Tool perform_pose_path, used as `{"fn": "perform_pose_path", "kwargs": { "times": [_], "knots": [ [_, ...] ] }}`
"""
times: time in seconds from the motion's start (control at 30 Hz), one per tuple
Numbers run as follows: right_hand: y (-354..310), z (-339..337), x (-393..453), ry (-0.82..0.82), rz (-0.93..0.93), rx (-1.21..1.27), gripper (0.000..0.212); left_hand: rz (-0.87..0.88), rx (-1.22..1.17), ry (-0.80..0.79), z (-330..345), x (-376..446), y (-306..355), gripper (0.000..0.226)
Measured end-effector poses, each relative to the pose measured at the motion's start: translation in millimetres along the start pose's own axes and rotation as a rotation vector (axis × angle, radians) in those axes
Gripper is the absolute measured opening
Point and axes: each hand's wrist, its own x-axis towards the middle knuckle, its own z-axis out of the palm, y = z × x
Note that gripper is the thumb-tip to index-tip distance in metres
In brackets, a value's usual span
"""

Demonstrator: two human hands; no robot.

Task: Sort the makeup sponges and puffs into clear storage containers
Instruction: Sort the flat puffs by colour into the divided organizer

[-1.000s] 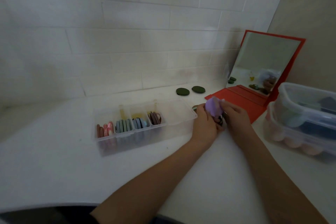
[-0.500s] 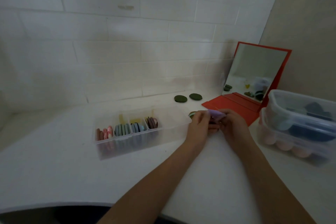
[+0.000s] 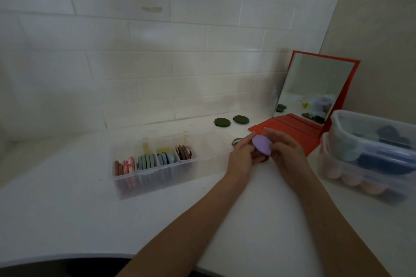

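A lilac round puff [image 3: 261,146] is held between both hands just right of the clear divided container [image 3: 157,177]. My left hand [image 3: 242,155] pinches its left edge and my right hand [image 3: 284,150] grips its right side. Under my hands lie more puffs; a green-edged one [image 3: 236,141] peeks out on the left. The container's left compartments hold upright brown, pink, blue and maroon puffs; its right end shows nothing inside. Two dark green puffs [image 3: 222,122] [image 3: 241,119] lie on the counter near the wall.
A red folding mirror [image 3: 315,92] stands at the back right on its red base. Two stacked clear tubs [image 3: 369,157] at the right hold dark blue and teal pieces above and peach sponges below. The white counter's front edge curves along the bottom left.
The lilac puff, raised between my hands a second ago, dipped flat and now tilts up with its face showing. Both hands stay in the same spot beside the container.
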Motion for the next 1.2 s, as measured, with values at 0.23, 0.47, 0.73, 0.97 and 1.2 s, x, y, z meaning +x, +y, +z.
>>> {"fn": "perform_pose_path", "kwargs": {
  "times": [0.23, 0.47, 0.73, 0.97, 1.2],
  "knots": [
    [0.8, -2.1, 0.7, 0.214, -0.043, 0.029, 0.047, 0.167, 0.387, -0.023, -3.5, -3.5, -11.8, 0.058],
    [1.0, -7.9, 0.3, 0.428, 0.012, -0.084, 0.049, 0.473, 1.312, -0.241, 0.1, -16.4, -23.2, 0.031],
    [3.0, -5.5, -1.4, 0.417, -0.055, -0.291, 0.046, 0.732, 1.427, -0.094, 3.0, -21.6, -26.2, 0.031],
    [6.9, -8.6, -1.4, 0.459, -0.088, -0.312, 0.044, 0.377, 1.614, -0.110, -1.0, -12.5, -32.5, 0.064],
    [4.6, -7.0, -0.5, 0.443, -0.101, -0.356, 0.042, 0.461, 1.629, -0.242, -1.2, -15.8, -29.1, 0.061]
  ]
}}
